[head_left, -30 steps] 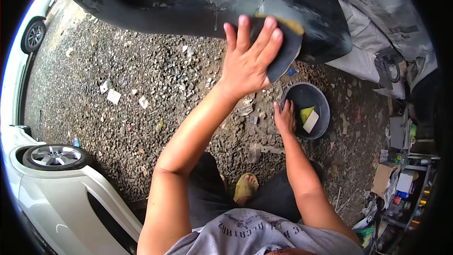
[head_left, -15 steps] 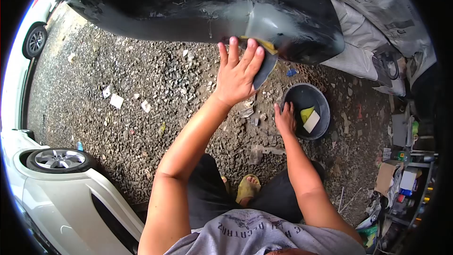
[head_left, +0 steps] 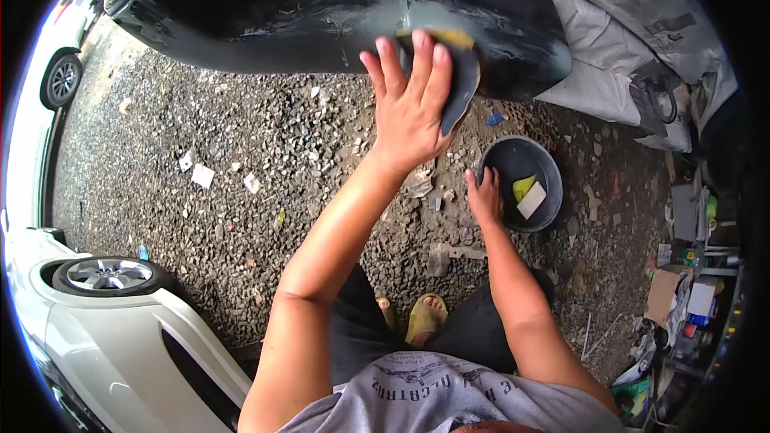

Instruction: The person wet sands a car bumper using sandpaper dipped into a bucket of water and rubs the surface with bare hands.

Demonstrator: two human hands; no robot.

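Observation:
My left hand (head_left: 409,108) presses a dark grey sheet of sandpaper (head_left: 460,95), backed by a yellow pad (head_left: 449,37), against the lower part of a black car bumper (head_left: 265,28). Its fingers lie long over the sheet, hiding much of it. Pale, hazy smears and a wet streak mark the bumper around there. My right hand (head_left: 486,199) grips the left rim of a black bucket (head_left: 553,184), thumb outside and fingers over the edge. Inside the bucket are a yellow piece (head_left: 523,187) and a white rectangular block (head_left: 531,201).
Gravel (head_left: 281,152) covers the ground, with scattered litter. A white car (head_left: 120,345) stands at the left. Newspaper and plastic sheeting (head_left: 609,40) hang behind the bumper at the right. A cluttered shelf (head_left: 698,297) lines the right side.
My left hand has slid upward and slightly right on the bumper with the sandpaper and pad. My right hand stays at the bucket's rim. The whole view has shifted slightly.

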